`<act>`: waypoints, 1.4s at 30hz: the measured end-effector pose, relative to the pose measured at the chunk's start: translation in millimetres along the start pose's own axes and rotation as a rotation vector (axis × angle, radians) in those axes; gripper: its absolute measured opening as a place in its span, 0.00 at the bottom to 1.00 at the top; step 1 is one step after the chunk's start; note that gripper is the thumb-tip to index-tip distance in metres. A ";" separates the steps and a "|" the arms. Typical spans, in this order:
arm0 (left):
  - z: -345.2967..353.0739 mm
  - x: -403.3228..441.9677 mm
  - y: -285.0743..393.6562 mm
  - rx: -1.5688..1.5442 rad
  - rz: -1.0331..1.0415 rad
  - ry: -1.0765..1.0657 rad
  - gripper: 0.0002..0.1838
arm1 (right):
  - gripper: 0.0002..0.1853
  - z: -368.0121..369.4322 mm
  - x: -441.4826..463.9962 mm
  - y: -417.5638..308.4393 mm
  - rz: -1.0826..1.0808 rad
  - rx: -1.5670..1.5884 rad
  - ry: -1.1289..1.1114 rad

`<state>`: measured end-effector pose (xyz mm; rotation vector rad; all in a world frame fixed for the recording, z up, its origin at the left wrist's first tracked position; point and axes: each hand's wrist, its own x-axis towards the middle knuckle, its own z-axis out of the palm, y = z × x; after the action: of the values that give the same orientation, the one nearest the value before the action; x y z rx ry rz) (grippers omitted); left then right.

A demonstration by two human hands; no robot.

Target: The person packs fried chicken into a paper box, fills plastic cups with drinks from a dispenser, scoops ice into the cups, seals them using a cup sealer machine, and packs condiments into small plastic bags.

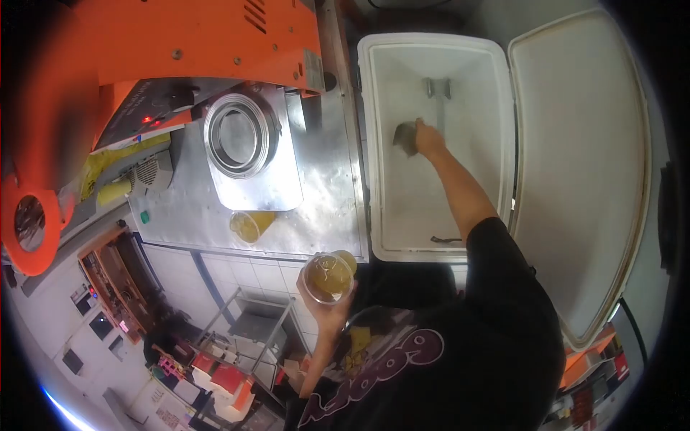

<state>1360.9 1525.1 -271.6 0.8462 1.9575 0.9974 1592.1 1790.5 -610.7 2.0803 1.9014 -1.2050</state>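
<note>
My left hand (pixel 327 309) is wrapped round a clear cup (pixel 330 278) of yellowish drink, in front of the metal counter's edge. Inside the open white chest (pixel 402 208), my right hand (pixel 429 138) grips a small grey metal scoop (pixel 406 138). The scoop's contents cannot be made out. Another cup of yellow drink (pixel 246 226) stands on the counter, just below a metal plate with round rings.
An orange machine (pixel 208 43) rises over the steel counter (pixel 323 179). The chest's raised lid (pixel 578 172) is at the right. A dark utensil (pixel 445 239) lies in the chest near its lower wall. A metal rack (pixel 262 323) stands lower left.
</note>
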 end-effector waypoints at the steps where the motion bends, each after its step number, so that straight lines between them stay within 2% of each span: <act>1: 2.6 0.3 1.8 0.030 0.017 -0.013 0.50 | 0.19 -1.1 -4.7 -2.6 -0.008 -0.003 0.011; 3: 8.2 2.4 6.1 0.045 0.045 -0.017 0.49 | 0.19 6.5 -23.1 -12.0 -0.065 -0.145 0.006; 5: 7.0 2.2 6.7 0.008 0.052 -0.024 0.49 | 0.20 5.8 -25.5 -9.6 -0.090 -0.226 -0.132; 6: 7.0 5.3 7.4 -0.024 0.058 -0.043 0.49 | 0.20 10.9 -26.3 0.0 -0.098 -0.225 -0.121; 9: 5.1 11.4 11.6 0.072 0.145 -0.010 0.50 | 0.20 11.3 -44.3 10.1 -0.115 -0.303 -0.364; 10: 2.3 11.7 12.1 0.080 0.140 -0.004 0.50 | 0.19 -6.2 -56.0 11.2 -0.146 -0.029 -0.364; 12: 1.9 10.2 11.9 -0.019 0.107 0.018 0.49 | 0.18 -18.4 -80.2 13.5 -0.166 0.234 -0.371; 17: 2.5 12.6 10.8 0.036 0.140 -0.054 0.47 | 0.17 -43.1 -114.2 25.9 0.047 1.103 -0.234; 20: 8.7 19.8 8.1 -0.028 0.222 -0.093 0.46 | 0.17 -39.4 -126.7 42.5 0.100 1.050 -0.150; 22: 17.2 32.0 3.1 -0.066 0.262 -0.089 0.44 | 0.16 -69.3 -152.9 24.3 0.101 1.008 -0.094; 27: 33.3 64.9 -2.3 0.095 0.402 -0.183 0.44 | 0.12 -154.0 -250.3 -39.0 0.159 1.005 0.112; 30: 48.9 84.4 -11.2 0.005 0.500 -0.257 0.44 | 0.15 -188.9 -308.2 -80.8 0.135 1.011 0.229; 32: 58.6 87.7 -9.4 -0.036 0.548 -0.265 0.43 | 0.21 -195.4 -333.5 -105.8 0.139 0.898 0.371; 36: 69.7 83.3 -1.3 -0.084 0.582 -0.324 0.42 | 0.25 -179.0 -342.3 -119.1 0.083 0.823 0.391; 42: 67.2 79.0 -8.9 0.013 0.696 -0.287 0.41 | 0.25 -152.2 -333.5 -102.9 0.015 0.953 0.292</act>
<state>1377.8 1608.1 -332.0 1.6402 1.4389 1.1586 1602.1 1625.6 -267.6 2.7963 1.5191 -2.2179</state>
